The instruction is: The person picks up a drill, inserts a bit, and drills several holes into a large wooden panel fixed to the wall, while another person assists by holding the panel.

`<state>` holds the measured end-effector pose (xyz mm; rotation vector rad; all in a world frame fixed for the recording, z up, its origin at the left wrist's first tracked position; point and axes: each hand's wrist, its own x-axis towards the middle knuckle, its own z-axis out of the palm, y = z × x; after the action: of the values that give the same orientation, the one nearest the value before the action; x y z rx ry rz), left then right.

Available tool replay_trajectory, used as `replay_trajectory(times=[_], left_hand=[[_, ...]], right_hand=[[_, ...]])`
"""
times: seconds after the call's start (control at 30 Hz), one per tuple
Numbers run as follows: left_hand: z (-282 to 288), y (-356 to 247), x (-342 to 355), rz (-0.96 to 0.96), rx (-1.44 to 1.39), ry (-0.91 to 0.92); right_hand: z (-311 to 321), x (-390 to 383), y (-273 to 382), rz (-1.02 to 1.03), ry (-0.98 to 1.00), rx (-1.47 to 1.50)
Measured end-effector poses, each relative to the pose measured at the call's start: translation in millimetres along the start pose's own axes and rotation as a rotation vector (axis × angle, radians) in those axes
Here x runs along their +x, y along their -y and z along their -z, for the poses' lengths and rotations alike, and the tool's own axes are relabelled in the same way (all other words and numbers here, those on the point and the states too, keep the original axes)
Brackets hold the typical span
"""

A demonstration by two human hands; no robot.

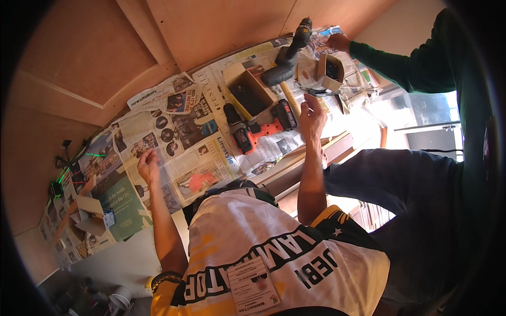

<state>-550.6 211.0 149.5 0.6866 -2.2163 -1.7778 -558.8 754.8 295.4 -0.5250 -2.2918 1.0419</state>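
Step in hand: you are leaning over the surface [158, 134], which is lying under newspaper, and reaching toward the tools at its far end; this looks like the gathering of tools, not yet any drilling.
Right hand [312, 115]: it is resting open, fingers spread, gripping nothing, just beside the orange drill [256, 128] and touching or nearly touching a pale wooden handle [289, 99].
Left hand [148, 163]: it is lying loosely curled on the newspaper, well apart from the tools; whether it is pinching anything I cannot tell.
Next move: taking the orange drill is calling for a short shift of your right hand toward your left and a closing grip round its handle.
Edges: the drill is sitting near the surface's near edge, so you are needing care not to push it off.
Open room: the open cardboard box [249, 90] and the dark drill [288, 52] are crowding the far side; another person's hand [338, 41] is working near the small box [329, 71].
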Motion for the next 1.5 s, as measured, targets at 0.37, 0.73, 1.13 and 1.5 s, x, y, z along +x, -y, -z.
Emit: replay_trajectory(times=[0.37,0.73,1.13,1.5], left_hand=[[-7,-37,-24,-0.026,0.176,-0.048],[-83,-72,-17,-0.243,0.718,-0.026],[-88,-180,42,0.321,-0.995,0.195],[-78,-256,19,0.408,-1.084,0.439]], right_hand=[[-53,-69,23,0.509,0.820,-0.222],[-49,-75,36,0.531,0.788,-0.170],[-36,-122,160,0.101,0.582,0.533],[-51,-155,145,0.186,0.514,0.568]])
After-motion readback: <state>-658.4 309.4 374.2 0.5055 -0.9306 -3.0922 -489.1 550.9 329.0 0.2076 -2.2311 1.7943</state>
